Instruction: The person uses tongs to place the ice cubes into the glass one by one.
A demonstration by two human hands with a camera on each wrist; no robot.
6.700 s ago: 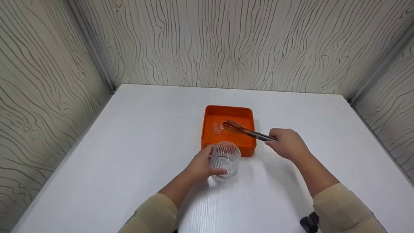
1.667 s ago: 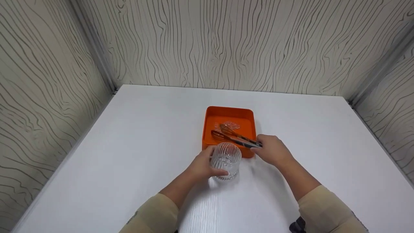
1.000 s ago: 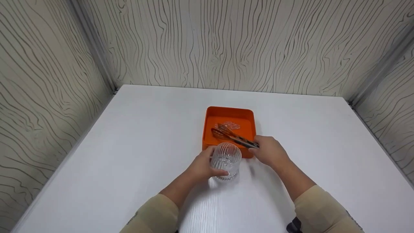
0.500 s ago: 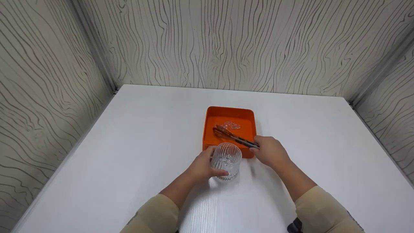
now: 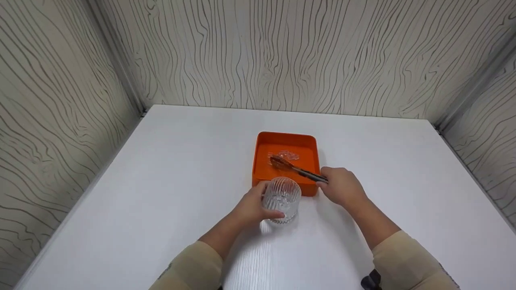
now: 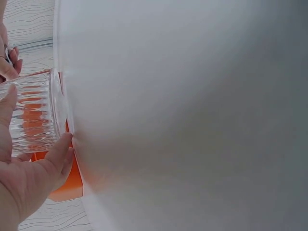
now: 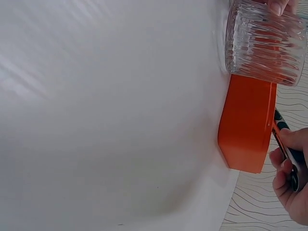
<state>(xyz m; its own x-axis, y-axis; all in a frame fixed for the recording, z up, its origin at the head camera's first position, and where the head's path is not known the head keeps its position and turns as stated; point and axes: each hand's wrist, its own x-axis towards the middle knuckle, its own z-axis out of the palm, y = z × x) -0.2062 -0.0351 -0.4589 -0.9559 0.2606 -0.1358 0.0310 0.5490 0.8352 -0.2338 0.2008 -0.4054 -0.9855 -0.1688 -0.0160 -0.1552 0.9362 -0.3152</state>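
Observation:
My left hand (image 5: 248, 207) grips the side of a clear ribbed glass (image 5: 288, 201) on the white table. The glass stands against the near side of an orange square tray (image 5: 311, 189). My right hand (image 5: 342, 187) holds kitchen tongs (image 5: 308, 174) with dark grips and amber-brown tips over the tray. The tongs' arms are nearly together; whether something sits between the tips is too small to tell. Several clear pieces (image 5: 289, 155) lie on the tray floor beside the tips. In the right wrist view, my fingers curl round the tongs' handle (image 7: 284, 122), outside the tray wall.
White tabletop (image 5: 181, 161) surrounds the tray and glass. Behind it rises a wood-grain patterned panel (image 5: 266, 56), with similar panels left and right. A small black object (image 5: 371, 280) shows at my right sleeve.
The tongs' spread arms have come together inside the tray. In the last half second my right hand has drawn slightly right and up. The glass and left hand have stayed put.

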